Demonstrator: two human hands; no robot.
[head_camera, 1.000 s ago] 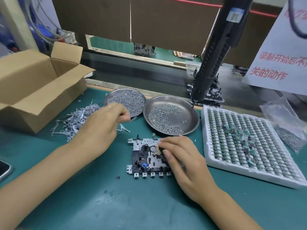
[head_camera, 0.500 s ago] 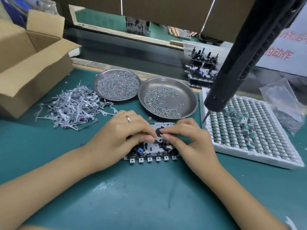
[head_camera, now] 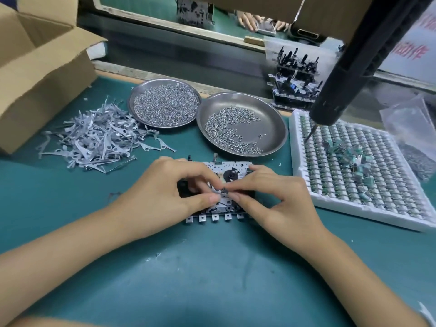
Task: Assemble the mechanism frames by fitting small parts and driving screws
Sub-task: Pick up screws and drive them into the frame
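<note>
Hands barely shifted, left hand [head_camera: 162,199] and right hand [head_camera: 278,204] pinching small part [head_camera: 224,191], frame [head_camera: 218,185] long axis left-right

Left hand [head_camera: 162,197]: a second ago we had it up by the heap of metal levers [head_camera: 99,140]; now it is down on the frame [head_camera: 221,185], fingertips meeting those of the right hand [head_camera: 278,199]. Both pinch a small part [head_camera: 224,191] at the frame's middle; the right previously worked alone.

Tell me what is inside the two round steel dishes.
The left round steel dish is nearly full of tiny silver screws. The right round steel dish holds a thinner scatter of slightly longer silver screws, much bare floor showing. Anything beneath the heaps is hidden.
</note>
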